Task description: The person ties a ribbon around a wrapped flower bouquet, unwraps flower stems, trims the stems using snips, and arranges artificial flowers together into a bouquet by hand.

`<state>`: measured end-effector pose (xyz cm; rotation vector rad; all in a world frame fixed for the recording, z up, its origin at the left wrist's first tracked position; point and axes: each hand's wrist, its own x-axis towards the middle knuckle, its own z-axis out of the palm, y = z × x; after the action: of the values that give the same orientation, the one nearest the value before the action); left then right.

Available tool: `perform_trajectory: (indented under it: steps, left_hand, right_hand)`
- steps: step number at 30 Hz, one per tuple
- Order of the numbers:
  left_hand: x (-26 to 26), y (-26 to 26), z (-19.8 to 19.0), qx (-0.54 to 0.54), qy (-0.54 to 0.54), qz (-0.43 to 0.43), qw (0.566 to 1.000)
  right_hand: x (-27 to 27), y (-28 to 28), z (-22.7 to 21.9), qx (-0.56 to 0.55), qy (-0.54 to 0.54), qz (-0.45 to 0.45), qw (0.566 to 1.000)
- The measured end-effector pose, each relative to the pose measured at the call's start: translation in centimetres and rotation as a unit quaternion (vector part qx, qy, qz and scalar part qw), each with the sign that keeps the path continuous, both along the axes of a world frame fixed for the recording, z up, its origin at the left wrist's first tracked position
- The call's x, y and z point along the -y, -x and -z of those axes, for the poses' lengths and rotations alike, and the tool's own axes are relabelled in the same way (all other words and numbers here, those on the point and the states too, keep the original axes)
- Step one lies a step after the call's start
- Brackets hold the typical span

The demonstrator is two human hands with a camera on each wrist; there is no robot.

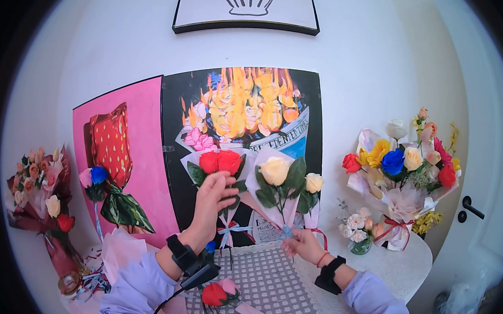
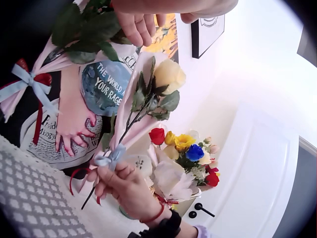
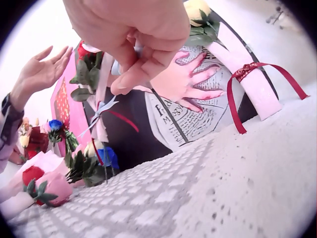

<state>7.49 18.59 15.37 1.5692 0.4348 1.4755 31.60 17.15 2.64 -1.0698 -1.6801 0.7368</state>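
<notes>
My right hand (image 1: 306, 248) pinches a wrapped cream rose (image 1: 274, 170) low down, at the light blue ribbon bow (image 2: 110, 157) tied round its pale pink paper. The rose stands upright, its dark stem showing below the fingers in the right wrist view. My left hand (image 1: 209, 203) is raised with fingers loosely extended, holding nothing. In the head view it overlaps a wrapped pair of red roses (image 1: 220, 161), which has a blue and red ribbon at its base and leans at the back. Another cream rose (image 1: 314, 183) in pink wrap stands just right of the held one.
On the table's grey-white patterned cloth (image 1: 257, 281) lie a red rose (image 1: 214, 294) and a pink rose. A large mixed bouquet (image 1: 402, 169) and a small glass vase (image 1: 361, 247) stand right. Paintings (image 1: 147, 107) lean behind; ribbon scraps (image 1: 91, 282) and another bouquet (image 1: 39, 190) are left.
</notes>
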Motion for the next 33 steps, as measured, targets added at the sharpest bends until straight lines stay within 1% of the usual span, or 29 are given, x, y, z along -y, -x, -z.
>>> perform_trajectory:
  steps: [1, 2, 3, 4, 5, 7, 9, 12, 17, 20, 22, 26, 28, 32, 33]
  left_hand:
    - [-0.1, 0.2, 0.6, -0.001, -0.001, 0.002, 1.000]
    - [-0.2, 0.4, 1.2, -0.037, 0.005, 0.008, 0.999]
    - [-0.3, 0.7, 1.7, -0.073, 0.012, 0.013, 0.997]
    - [-0.2, 1.1, 2.3, -0.076, 0.007, 0.031, 0.997]
    - [-0.2, 1.6, 2.7, -0.077, 0.005, 0.029, 0.997]
    - [-0.2, 2.6, 3.5, -0.157, 0.009, 0.038, 0.987]
    - [0.0, 3.3, 4.2, -0.161, 0.019, 0.033, 0.986]
    - [-0.3, 4.4, 5.2, -0.216, 0.033, 0.040, 0.975]
    - [-0.5, 4.6, 6.0, -0.237, 0.047, 0.059, 0.969]
    - [-0.5, 4.5, 6.3, -0.246, 0.053, 0.070, 0.965]
    - [-0.6, 4.5, 6.6, -0.250, 0.055, 0.076, 0.964]
    - [-0.7, 4.4, 7.3, -0.266, 0.055, 0.089, 0.958]
    - [-0.8, 4.4, 7.6, -0.277, 0.059, 0.097, 0.954]
    - [-0.6, 4.5, 7.8, -0.305, 0.059, 0.098, 0.945]
    - [-0.6, 4.5, 7.9, -0.313, 0.064, 0.100, 0.942]
  right_hand:
    - [-0.8, -0.2, 0.0, -0.022, 0.007, 0.000, 1.000]
    - [-1.4, -0.5, -0.4, 0.003, 0.028, 0.013, 1.000]
    - [-2.7, -0.9, 0.1, 0.003, 0.028, 0.013, 1.000]
    - [-4.4, -1.6, 0.8, -0.024, 0.032, -0.002, 0.999]
    - [-5.4, -1.9, 1.1, -0.050, 0.035, -0.017, 0.998]
    - [-5.5, -1.8, 0.7, -0.069, 0.050, -0.015, 0.996]
    - [-5.7, -1.9, 0.6, -0.061, 0.083, 0.008, 0.995]
    - [-6.8, -2.3, 1.8, -0.056, 0.087, 0.010, 0.995]
    - [-6.1, -2.1, 1.8, -0.059, 0.096, 0.012, 0.993]
    - [-5.5, -2.1, 1.4, -0.038, 0.108, 0.021, 0.993]
    - [-5.0, -2.0, 1.3, -0.012, 0.091, 0.047, 0.995]
    - [-4.7, -2.0, 1.7, 0.011, 0.098, 0.078, 0.992]
    - [-4.7, -2.0, 1.8, 0.028, 0.056, 0.107, 0.992]
    - [-5.2, -2.1, 2.2, 0.031, 0.079, 0.094, 0.992]
    - [-5.0, -2.0, 2.1, 0.040, 0.083, 0.106, 0.990]
